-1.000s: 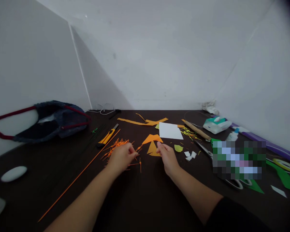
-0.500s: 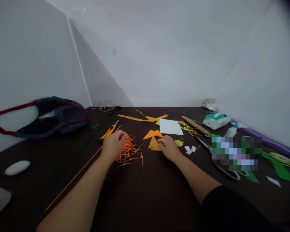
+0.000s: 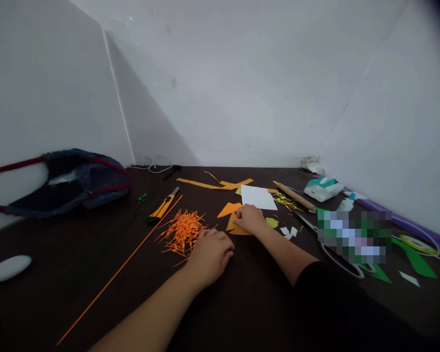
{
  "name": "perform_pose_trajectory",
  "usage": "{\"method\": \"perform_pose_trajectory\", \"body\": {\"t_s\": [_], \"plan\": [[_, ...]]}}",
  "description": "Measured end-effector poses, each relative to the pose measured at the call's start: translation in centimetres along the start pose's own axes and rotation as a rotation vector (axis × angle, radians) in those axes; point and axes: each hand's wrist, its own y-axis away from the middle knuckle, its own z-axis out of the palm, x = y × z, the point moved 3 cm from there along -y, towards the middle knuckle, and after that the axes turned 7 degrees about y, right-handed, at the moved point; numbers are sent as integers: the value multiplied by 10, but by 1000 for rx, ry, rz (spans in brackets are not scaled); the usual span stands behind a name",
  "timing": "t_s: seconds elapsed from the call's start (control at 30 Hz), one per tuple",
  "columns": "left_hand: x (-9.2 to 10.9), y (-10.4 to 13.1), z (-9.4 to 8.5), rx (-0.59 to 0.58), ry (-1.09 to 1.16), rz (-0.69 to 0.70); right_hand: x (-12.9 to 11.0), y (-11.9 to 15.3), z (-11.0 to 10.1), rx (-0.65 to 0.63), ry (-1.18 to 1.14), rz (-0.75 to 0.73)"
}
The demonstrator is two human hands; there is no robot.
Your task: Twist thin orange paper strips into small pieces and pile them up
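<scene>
My left hand [image 3: 211, 255] lies low over the dark table, fingers curled and close together, at the right front edge of a heap of thin orange paper strips [image 3: 183, 232] with small knots or bulges. What may be under its fingers is hidden. My right hand [image 3: 250, 218] has its bent fingers drawn together over a dull orange paper scrap [image 3: 241, 231]; anything between the fingertips is too small to make out. Behind it lies a brighter orange scrap [image 3: 229, 209], and a white paper sheet [image 3: 258, 197] is just beyond.
A yellow box cutter [image 3: 164, 207] and long orange stick [image 3: 121, 269] lie left, near a denim bag [image 3: 77, 181]. At right are scissors [image 3: 337, 264], white scraps [image 3: 289, 232], a yellow-green scrap [image 3: 272, 223], a glue bottle [image 3: 346, 202], a tissue pack [image 3: 322, 188] and green paper [image 3: 414, 256].
My left hand has moved from the heap's left side to its right front, uncovering the box cutter. Loose strips right of the heap no longer show. My right hand stays by the orange scraps.
</scene>
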Motion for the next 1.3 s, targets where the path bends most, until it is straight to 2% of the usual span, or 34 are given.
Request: {"method": "perform_pose_trajectory", "body": {"t_s": [0.13,0.27,0.37,0.43,0.53,0.63,0.8,0.93,1.07,1.2,1.3], "plan": [[2,1,4,7,47,-22,1,4,-1,31,-100,-11],[-17,-2,2,182,250,-236,1,14,-9,37,-268,-23],[-26,-4,4,285,579,-444,-3,29,-14,1,-566,-23],[-23,-4,7,279,859,-516,-7,41,-16,-2,-774,9],[-12,-6,10,228,1191,-522,-17,56,-23,47,-856,19],[-6,-6,12,233,1342,-475,-28,64,-31,92,-859,-26],[-13,-6,16,289,1299,-494,-35,69,-35,34,-987,0],[-12,-5,15,251,1276,-512,-33,72,-38,1,-1073,-4],[-13,-6,10,207,1189,-490,-23,74,-44,18,-1016,-17],[-16,-7,10,71,887,-486,-10,79,-48,-50,-909,2],[-14,-8,12,-13,549,-412,-4,83,-51,-41,-727,-72]]}}
